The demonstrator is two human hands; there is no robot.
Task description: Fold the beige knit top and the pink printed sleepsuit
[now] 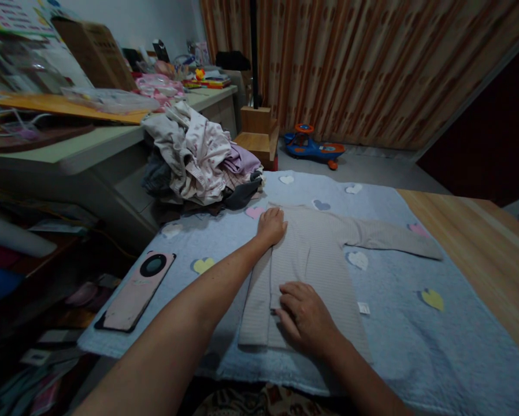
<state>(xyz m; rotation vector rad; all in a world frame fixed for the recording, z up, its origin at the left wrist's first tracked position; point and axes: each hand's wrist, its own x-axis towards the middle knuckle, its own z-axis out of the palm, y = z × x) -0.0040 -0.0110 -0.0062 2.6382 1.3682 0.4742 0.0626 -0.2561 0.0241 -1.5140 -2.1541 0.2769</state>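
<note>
A light grey ribbed long-sleeved top (324, 260) lies spread on a pale blue fleece blanket (398, 346) with a heart pattern. One sleeve stretches out to the right; the other is folded down over the body. At the upper left shoulder fold, my left hand (272, 226) rests on the fabric, its fingers close together and slightly bent. Lower down, my right hand (305, 315) lies on the top beside the folded sleeve's cuff, with thumb and fingers apart. A small white label (363, 308) sticks out at the garment's right side.
A heap of crumpled clothes (203, 156) sits at the blanket's far left corner. A pink phone (136, 292) with a black round camera lies left of my left forearm. Behind stand a cluttered desk (107, 147) and a blue-orange ride-on toy (314, 147) on the floor.
</note>
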